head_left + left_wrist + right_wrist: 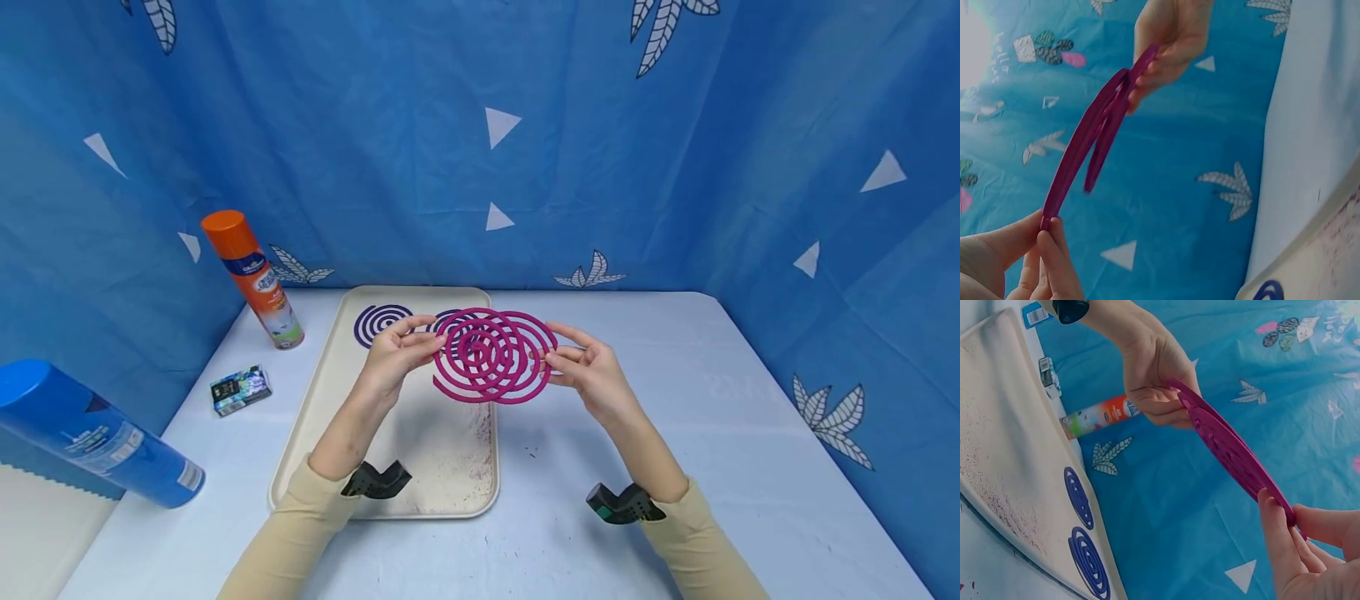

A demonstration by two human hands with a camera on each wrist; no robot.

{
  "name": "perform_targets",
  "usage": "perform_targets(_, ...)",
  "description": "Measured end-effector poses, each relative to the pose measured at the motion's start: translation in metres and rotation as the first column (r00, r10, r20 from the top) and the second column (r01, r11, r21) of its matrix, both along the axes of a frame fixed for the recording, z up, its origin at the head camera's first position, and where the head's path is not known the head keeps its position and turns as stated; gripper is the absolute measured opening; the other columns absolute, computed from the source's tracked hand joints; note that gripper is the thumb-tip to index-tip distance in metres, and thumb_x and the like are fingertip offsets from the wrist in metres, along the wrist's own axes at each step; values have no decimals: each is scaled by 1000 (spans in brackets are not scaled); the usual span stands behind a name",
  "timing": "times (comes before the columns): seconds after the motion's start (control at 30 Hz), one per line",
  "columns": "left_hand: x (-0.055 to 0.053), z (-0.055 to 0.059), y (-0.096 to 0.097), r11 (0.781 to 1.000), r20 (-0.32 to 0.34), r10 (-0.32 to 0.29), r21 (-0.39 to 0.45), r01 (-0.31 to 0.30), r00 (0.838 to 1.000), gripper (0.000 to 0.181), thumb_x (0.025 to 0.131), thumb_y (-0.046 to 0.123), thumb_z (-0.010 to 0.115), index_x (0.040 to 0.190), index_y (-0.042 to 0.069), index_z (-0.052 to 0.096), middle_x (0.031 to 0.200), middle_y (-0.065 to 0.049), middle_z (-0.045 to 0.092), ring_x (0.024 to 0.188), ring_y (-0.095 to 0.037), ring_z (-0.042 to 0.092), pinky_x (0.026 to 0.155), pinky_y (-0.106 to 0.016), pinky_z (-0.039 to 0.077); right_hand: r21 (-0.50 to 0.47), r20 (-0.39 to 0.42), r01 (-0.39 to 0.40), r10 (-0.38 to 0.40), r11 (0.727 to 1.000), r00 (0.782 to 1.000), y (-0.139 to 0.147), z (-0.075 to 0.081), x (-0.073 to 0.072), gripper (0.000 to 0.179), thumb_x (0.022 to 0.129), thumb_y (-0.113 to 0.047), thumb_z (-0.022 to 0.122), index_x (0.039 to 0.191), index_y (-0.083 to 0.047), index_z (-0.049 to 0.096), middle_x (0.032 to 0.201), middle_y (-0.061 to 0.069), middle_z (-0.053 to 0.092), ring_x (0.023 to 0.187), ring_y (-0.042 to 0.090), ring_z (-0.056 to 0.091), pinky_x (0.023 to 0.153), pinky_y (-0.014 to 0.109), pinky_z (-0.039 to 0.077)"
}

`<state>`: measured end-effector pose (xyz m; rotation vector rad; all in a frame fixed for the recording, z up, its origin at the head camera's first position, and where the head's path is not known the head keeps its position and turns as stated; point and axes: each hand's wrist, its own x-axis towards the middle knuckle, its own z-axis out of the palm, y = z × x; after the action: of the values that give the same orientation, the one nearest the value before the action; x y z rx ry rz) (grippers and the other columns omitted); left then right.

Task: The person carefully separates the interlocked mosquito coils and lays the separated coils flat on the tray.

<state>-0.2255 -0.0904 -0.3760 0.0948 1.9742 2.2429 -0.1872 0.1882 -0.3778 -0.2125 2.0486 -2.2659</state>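
Two magenta mosquito coils [480, 354] overlap each other, held up in the air between the two hands. My left hand [390, 354] pinches their left edge between thumb and fingers. At the opposite edge, the right hand [588, 371] pinches with thumb and fingertips. Seen almost edge-on in the left wrist view, the coils [1072, 153] are fanned slightly apart at one end. In the right wrist view the coils [1229, 450] lie nearly flat against each other. Behind and below, a purple coil [384, 325] and a second purple coil [1090, 564] lie on the tray.
The cream tray [442, 496] sits left of centre on the white table [675, 467], with reddish crumbs along its right side. An orange spray can [258, 292], a small patterned box [240, 390] and a blue spray can [105, 437] stand or lie leftward. Blue curtain [420, 150] encloses the table.
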Motion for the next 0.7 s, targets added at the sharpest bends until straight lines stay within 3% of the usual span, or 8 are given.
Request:
perform_targets(0.2,-23,-4,-35,999,40,-45,23,44,998,35,90,3,62,123,6,51,74,12,70,71,0,67,69,-14,56,-28,32,30,-29,999,999,1,-2,-5,55,93,-3,57,143,1,34,86,-11,73,81,5,70,72,24,59)
perform_targets(0.37,-38,-18,-76,993,88,-93,-66,99,992,47,93,10,60,135,1,43,84,15,66,75,1,64,74,-14,54,-34,67,48,-46,998,997,1,-10,-11,55,93,-5,58,142,0,36,85,-11,72,81,5,70,72,24,59)
perform_targets(0.5,-44,-39,-99,979,134,-104,-163,126,985,53,92,17,63,138,1,43,92,14,64,79,1,64,77,-16,55,-37,102,51,-47,998,994,-1,-19,-15,54,93,-6,59,142,0,37,85,-11,72,81,5,70,71,24,59)
perform_targets(0.7,-38,-65,-131,952,172,-16,-298,67,985,49,89,32,66,131,8,55,116,14,55,96,-1,60,88,-20,52,-23,125,52,-48,998,991,-4,-30,-20,53,93,-6,59,141,1,38,83,-11,72,80,5,70,71,23,59)
